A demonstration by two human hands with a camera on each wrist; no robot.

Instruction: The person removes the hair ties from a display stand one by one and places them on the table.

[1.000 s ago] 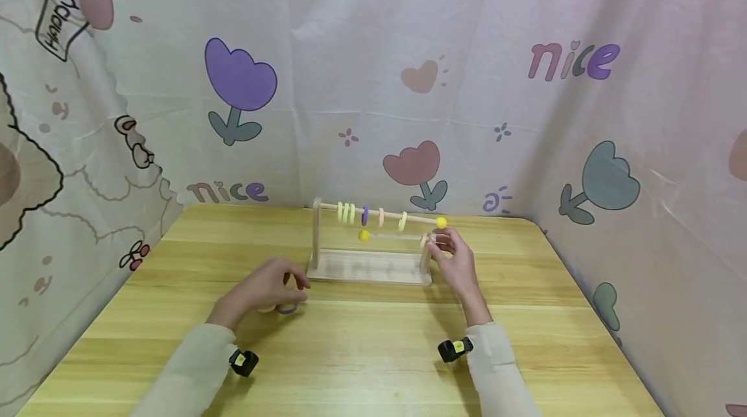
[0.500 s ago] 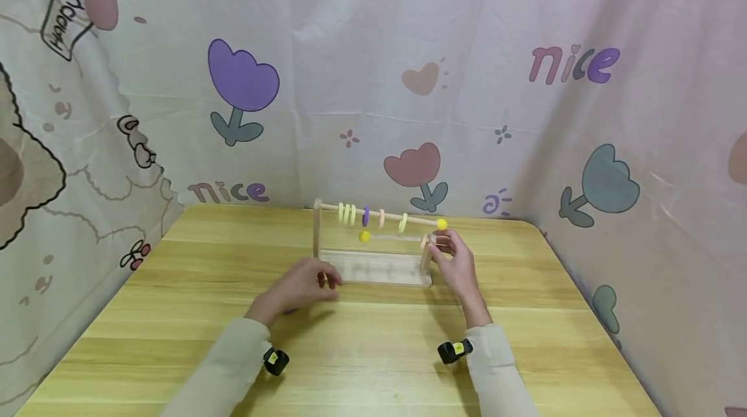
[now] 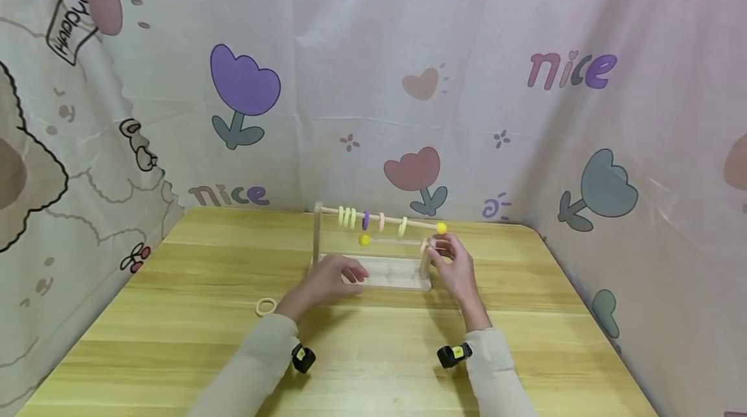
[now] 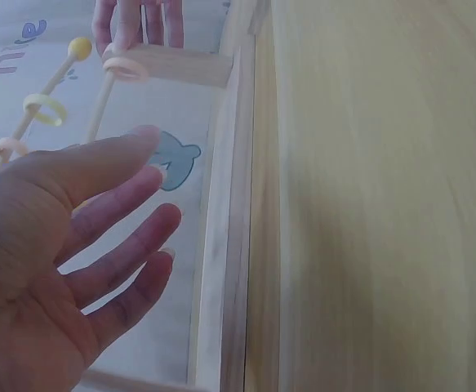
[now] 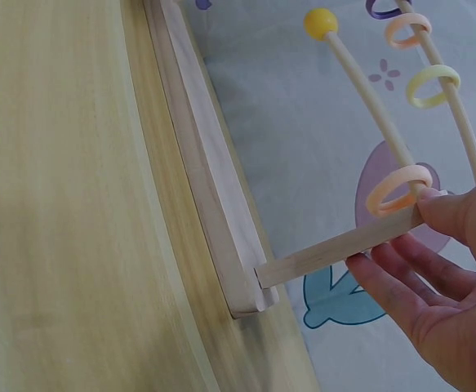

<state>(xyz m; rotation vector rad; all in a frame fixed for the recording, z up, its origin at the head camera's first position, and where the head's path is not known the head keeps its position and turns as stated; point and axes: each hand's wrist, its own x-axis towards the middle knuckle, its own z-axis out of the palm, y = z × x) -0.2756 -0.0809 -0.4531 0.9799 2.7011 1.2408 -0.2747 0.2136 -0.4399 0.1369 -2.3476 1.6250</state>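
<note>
A wooden rack stands on the table, with a pale base [image 3: 397, 272] and two posts. Its upper rod carries several pale yellow rings, a purple ring [image 3: 366, 220] and a peach ring [image 3: 382, 221]. The lower rod [image 5: 368, 102] ends in a yellow ball [image 5: 320, 24] and has one peach ring [image 5: 374, 201] beside the short post [image 5: 335, 245]. My right hand [image 3: 456, 268] pinches the top of that post between thumb and fingers. My left hand [image 3: 332, 277], fingers loosely bent and holding nothing, hovers at the front of the base, hiding its left part.
A loose light-coloured ring [image 3: 258, 307] lies on the wooden table [image 3: 192, 339] beside my left wrist. A patterned cloth [image 3: 327, 67] hangs behind the table and along its sides. Each wrist wears a small black camera.
My left hand has moved right from beside the loose rings to the front of the base. A purple ring on the table is now hidden by that arm. The right hand stays put.
</note>
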